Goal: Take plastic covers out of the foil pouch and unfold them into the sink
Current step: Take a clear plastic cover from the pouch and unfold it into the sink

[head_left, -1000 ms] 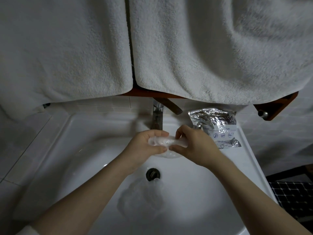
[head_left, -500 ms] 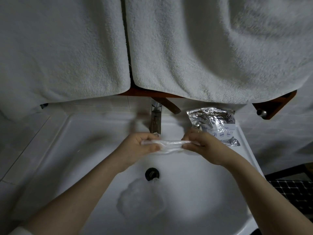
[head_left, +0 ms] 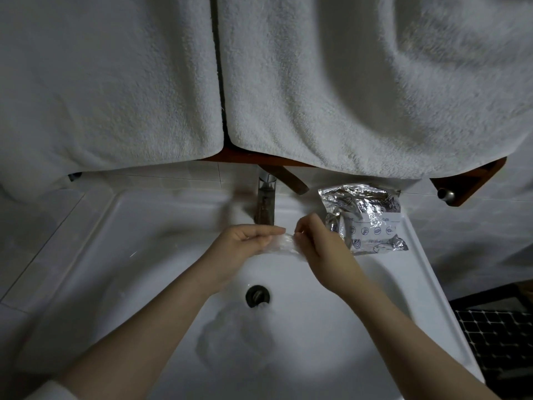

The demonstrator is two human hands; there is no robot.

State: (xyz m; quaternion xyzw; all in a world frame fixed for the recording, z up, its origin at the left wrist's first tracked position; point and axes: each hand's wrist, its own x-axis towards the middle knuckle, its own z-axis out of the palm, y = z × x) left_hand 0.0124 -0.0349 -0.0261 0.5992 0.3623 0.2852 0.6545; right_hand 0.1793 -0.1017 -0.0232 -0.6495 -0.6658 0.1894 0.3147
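Over the white sink [head_left: 138,255], my left hand [head_left: 239,249] and my right hand [head_left: 320,246] both pinch a folded clear plastic cover [head_left: 284,245] between them, just in front of the tap. A second clear cover [head_left: 236,333] lies spread out in the basin below the drain. The crinkled silver foil pouch [head_left: 363,217] rests on the sink's back right rim, right behind my right hand.
A metal tap [head_left: 265,200] stands at the back centre and the drain [head_left: 257,295] sits below my hands. Two white towels [head_left: 346,88] hang from a wooden rail above. A dark patterned mat [head_left: 499,339] lies on the floor at right.
My hands first drew apart, stretching the cover sideways. They have since come back close together, with the cover bunched between the fingertips.
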